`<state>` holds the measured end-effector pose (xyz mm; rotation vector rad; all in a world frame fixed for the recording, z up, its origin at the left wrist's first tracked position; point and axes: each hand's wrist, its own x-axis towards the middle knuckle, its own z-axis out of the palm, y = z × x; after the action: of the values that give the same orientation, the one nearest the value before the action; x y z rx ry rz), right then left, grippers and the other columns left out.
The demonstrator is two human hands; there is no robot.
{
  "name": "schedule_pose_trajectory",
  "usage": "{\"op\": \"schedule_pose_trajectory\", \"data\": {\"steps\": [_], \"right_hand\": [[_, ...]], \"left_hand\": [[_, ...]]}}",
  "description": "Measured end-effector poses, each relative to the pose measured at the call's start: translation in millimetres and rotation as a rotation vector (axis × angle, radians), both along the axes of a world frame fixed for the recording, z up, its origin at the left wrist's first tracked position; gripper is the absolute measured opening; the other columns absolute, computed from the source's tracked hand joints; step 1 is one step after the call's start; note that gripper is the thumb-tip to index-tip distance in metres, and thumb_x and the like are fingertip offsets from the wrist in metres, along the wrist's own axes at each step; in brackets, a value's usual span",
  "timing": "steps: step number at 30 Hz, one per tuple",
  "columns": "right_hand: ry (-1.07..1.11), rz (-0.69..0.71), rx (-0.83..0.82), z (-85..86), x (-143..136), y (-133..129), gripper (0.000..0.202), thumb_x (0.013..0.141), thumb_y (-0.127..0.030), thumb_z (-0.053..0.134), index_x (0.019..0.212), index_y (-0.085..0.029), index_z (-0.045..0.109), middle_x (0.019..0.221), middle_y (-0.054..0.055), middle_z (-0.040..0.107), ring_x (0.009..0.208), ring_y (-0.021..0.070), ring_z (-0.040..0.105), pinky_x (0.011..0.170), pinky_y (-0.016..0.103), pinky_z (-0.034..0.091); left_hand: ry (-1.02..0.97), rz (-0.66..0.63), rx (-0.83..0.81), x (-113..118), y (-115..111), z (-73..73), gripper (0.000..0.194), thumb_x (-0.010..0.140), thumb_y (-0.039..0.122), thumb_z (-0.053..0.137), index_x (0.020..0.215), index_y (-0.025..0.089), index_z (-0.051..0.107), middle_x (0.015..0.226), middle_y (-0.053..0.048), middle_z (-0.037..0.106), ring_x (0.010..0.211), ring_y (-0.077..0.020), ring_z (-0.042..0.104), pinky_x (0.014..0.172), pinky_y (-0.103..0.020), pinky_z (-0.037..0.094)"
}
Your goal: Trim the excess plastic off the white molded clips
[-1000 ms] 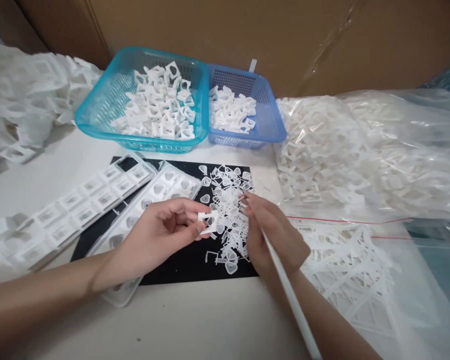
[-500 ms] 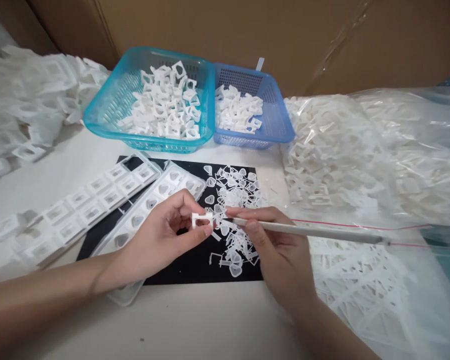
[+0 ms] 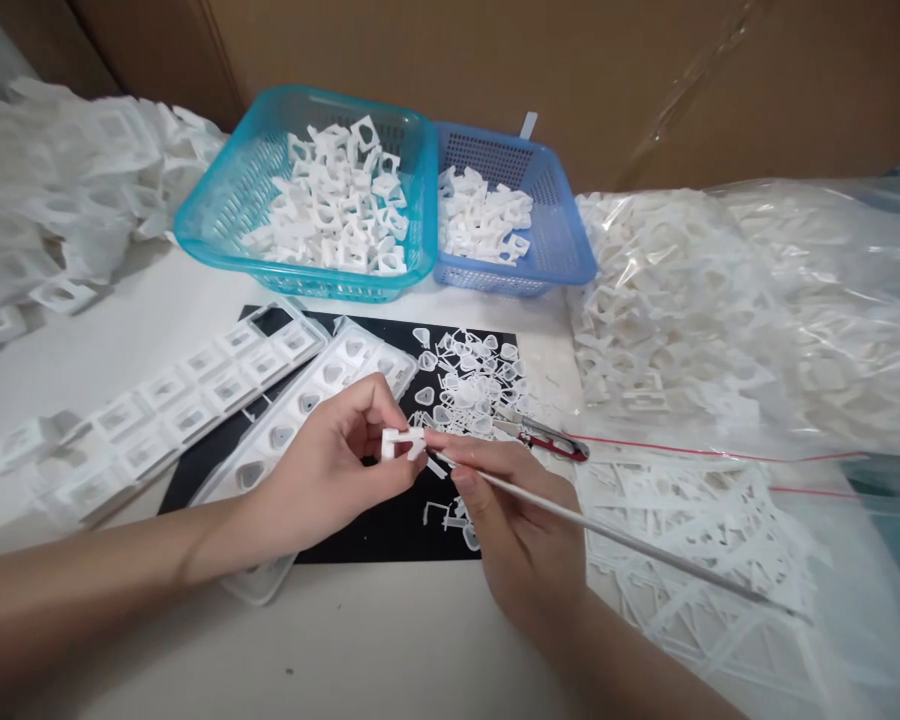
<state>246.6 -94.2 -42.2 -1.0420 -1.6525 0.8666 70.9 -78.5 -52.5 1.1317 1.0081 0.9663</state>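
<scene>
A slim tool [image 3: 607, 530] at the 3 o'clock edge of a small white part [image 3: 390, 442]
The left hand [image 3: 345, 455] pinches the part over a black mat [image 3: 390, 530]; the right hand [image 3: 529, 510] grips the tool, tip contact unclear. Edge work seems underway, calling next for a steady hold. The pale tabletop [image 3: 390, 640] bears a turquoise basket [image 3: 300, 260] toward 12 o'clock, brown cardboard [image 3: 457, 50] behind.

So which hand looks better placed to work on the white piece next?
Probably the right hand: it holds the thin tool, its tip beside the white piece, which the left hand grips.
</scene>
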Motion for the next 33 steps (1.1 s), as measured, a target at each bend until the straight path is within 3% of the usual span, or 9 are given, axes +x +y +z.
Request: {"op": "schedule_pose_trajectory", "data": {"steps": [9,16,22,25,28,30,33], "right_hand": [[-0.391,-0.008,0.277,1.9,4,-1,0.027,0.088,-0.005,0.054,0.108,-0.020,0.063,0.104,0.007,0.076,0.095,0.0163,0.072,0.085,0.026,0.059],[-0.415,-0.038,0.404,-9.5,1,2,0.021,0.089,-0.005,0.051,0.101,-0.016,0.064,0.096,0.011,0.075,0.090,0.0178,0.072,0.080,0.027,0.060],[-0.343,-0.242,0.353,-7.5,12,15,0.026,0.088,-0.006,0.055,0.104,-0.024,0.066,0.096,0.003,0.075,0.087,0.0180,0.073,0.078,0.032,0.061],[-0.244,-0.214,0.246,-3.4,18,17,0.022,0.087,-0.009,0.058,0.103,-0.022,0.066,0.098,0.003,0.075,0.088,0.0175,0.073,0.077,0.031,0.060],[-0.205,-0.202,0.117,-1.3,20,15,0.014,0.088,-0.015,0.060,0.098,-0.022,0.067,0.084,0.000,0.075,0.075,0.0150,0.073,0.067,0.027,0.059],[-0.202,-0.202,0.110,-0.4,20,14,0.012,0.088,-0.016,0.061,0.095,-0.022,0.067,0.076,-0.001,0.073,0.063,0.0120,0.069,0.059,0.025,0.057],[-0.225,-0.203,0.164,0.3,20,15,0.013,0.086,-0.013,0.061,0.092,-0.023,0.068,0.080,-0.001,0.073,0.067,0.0120,0.069,0.063,0.025,0.057]], "left_hand": [[0.081,-0.017,0.022,-1,1,-2.8,0.020,0.084,0.018,0.066,0.079,0.022,0.046,0.074,0.003,0.056,0.062,-0.0101,0.049,0.053,-0.024,0.033],[0.118,-0.031,0.043,-1,1,-2.0,0.019,0.084,0.018,0.065,0.080,0.022,0.047,0.075,0.004,0.053,0.061,-0.0093,0.044,0.052,-0.024,0.032],[0.144,-0.063,0.033,-2,1,0.2,0.020,0.081,0.015,0.067,0.078,0.022,0.048,0.076,0.004,0.049,0.061,-0.0084,0.042,0.053,-0.023,0.033],[0.143,-0.053,0.030,-3,2,0.4,0.021,0.081,0.017,0.068,0.079,0.022,0.048,0.077,0.004,0.050,0.060,-0.0084,0.041,0.052,-0.023,0.033],[0.138,-0.057,0.040,-3,2,0.0,0.019,0.084,0.017,0.066,0.081,0.023,0.047,0.077,0.004,0.049,0.063,-0.0094,0.043,0.054,-0.024,0.034],[0.130,-0.058,0.042,-2,1,-0.5,0.019,0.085,0.017,0.065,0.082,0.023,0.047,0.078,0.004,0.049,0.064,-0.0098,0.043,0.055,-0.025,0.034],[0.107,-0.067,0.047,-2,0,-1.2,0.020,0.085,0.016,0.064,0.082,0.023,0.046,0.078,0.004,0.048,0.064,-0.0100,0.042,0.056,-0.025,0.034]]}}
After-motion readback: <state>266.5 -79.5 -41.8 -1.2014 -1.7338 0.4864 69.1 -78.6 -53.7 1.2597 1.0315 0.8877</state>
